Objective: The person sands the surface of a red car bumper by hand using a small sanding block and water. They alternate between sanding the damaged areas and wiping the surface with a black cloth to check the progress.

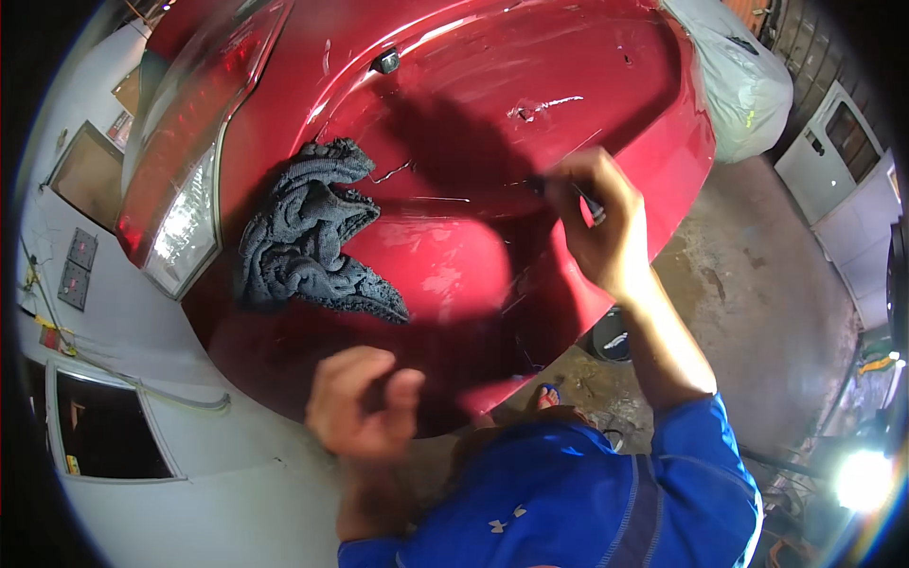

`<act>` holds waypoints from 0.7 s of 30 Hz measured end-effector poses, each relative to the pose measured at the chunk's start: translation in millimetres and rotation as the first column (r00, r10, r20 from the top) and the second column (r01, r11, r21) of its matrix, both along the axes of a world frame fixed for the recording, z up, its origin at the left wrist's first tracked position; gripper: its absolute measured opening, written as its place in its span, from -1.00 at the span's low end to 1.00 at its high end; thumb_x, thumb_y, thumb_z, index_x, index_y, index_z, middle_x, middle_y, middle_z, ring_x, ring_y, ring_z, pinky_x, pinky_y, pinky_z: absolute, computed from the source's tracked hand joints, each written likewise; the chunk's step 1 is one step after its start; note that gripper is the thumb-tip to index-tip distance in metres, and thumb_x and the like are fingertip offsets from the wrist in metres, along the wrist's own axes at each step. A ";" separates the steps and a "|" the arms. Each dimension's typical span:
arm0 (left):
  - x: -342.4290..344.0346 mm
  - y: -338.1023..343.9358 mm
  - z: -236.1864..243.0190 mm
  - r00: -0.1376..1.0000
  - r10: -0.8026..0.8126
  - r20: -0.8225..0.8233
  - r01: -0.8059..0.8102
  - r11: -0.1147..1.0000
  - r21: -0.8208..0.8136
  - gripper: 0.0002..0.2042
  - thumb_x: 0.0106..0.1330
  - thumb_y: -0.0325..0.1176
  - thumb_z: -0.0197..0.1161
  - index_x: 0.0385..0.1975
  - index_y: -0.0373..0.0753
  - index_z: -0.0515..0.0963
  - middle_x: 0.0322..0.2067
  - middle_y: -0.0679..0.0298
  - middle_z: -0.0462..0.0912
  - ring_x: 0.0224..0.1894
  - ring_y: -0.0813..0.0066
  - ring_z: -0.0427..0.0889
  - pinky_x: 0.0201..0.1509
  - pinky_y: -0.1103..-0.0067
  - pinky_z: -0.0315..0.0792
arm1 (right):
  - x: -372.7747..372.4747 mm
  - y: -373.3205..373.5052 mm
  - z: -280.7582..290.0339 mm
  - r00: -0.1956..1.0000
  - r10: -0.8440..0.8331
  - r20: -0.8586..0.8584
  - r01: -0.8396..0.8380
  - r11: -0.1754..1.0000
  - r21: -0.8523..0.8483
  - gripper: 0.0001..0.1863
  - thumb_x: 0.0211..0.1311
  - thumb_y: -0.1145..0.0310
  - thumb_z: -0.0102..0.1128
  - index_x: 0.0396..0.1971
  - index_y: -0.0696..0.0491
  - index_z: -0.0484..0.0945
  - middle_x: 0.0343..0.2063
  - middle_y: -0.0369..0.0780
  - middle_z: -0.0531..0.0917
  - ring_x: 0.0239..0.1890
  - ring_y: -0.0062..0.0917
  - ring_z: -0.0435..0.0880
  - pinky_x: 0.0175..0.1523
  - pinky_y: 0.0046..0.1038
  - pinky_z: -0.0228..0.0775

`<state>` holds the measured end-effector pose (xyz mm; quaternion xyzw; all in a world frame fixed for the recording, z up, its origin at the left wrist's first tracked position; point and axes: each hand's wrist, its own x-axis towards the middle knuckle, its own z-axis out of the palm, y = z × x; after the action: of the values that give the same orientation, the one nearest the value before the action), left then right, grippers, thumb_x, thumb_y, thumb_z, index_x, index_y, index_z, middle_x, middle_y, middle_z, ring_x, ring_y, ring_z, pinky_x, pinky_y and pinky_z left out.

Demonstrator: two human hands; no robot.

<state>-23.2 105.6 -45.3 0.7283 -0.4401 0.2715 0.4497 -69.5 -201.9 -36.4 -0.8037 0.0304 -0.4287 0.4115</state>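
A wet, scuffed red car panel (pixel 445 265) fills most of the view, with a tail lamp (pixel 189 199) at its left. A crumpled dark grey cloth (pixel 308 237) lies on the panel left of centre. My right hand (pixel 601 218) is raised over the panel's right part, closed round a small dark tool (pixel 592 206) that is mostly hidden by the fingers. My left hand (pixel 365 398) hangs over the lower edge of the panel, below the cloth, with fingers loosely curled and apart, nothing in it.
A covered object (pixel 734 85) stands at upper right, near a pale door (pixel 819 180). A dark bucket (pixel 609 341) sits on the concrete floor below the panel. A bright work lamp (pixel 864 478) glows at lower right. White walls with a dark window (pixel 104 421) are at left.
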 end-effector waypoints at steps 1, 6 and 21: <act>10.5 8.1 1.7 0.997 0.069 0.042 -0.068 0.997 -0.024 -0.81 0.42 -0.41 0.45 -0.17 -0.39 0.61 -0.24 0.08 0.71 -0.24 0.24 0.70 -0.13 0.44 0.62 | 12.0 -14.1 10.7 0.997 -0.071 -0.024 0.067 0.987 -0.145 -0.68 0.22 0.57 0.46 -0.02 0.11 0.65 -0.14 -0.10 0.76 -0.13 -0.21 0.81 0.03 -0.26 0.65; 47.1 36.0 15.2 0.950 0.253 0.184 -0.246 0.967 -0.059 -0.84 0.43 -0.45 0.41 -0.14 -0.41 0.62 -0.18 0.08 0.68 -0.12 0.13 0.68 0.05 0.30 0.60 | 62.9 -19.1 16.3 0.997 0.058 -0.055 -0.078 0.848 -0.523 -0.59 0.02 0.63 0.35 -0.07 0.01 0.66 -0.16 -0.17 0.69 -0.06 -0.15 0.69 0.02 -0.17 0.49; 64.6 30.0 1.5 0.873 0.380 0.305 -0.398 0.918 -0.004 -0.74 0.33 -0.28 0.49 -0.14 -0.30 0.65 -0.08 0.05 0.62 0.00 0.00 0.56 0.11 0.16 0.48 | 126.5 -62.8 59.0 0.968 -0.252 -0.007 0.247 0.951 -0.188 -0.84 0.29 0.45 0.43 -0.20 0.17 0.69 -0.41 -0.03 0.76 -0.35 -0.03 0.76 -0.18 -0.20 0.61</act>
<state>41.4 135.6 -43.8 0.7651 -0.3555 0.4504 0.2924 57.0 -264.7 22.5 -0.8348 0.0978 -0.4658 0.2766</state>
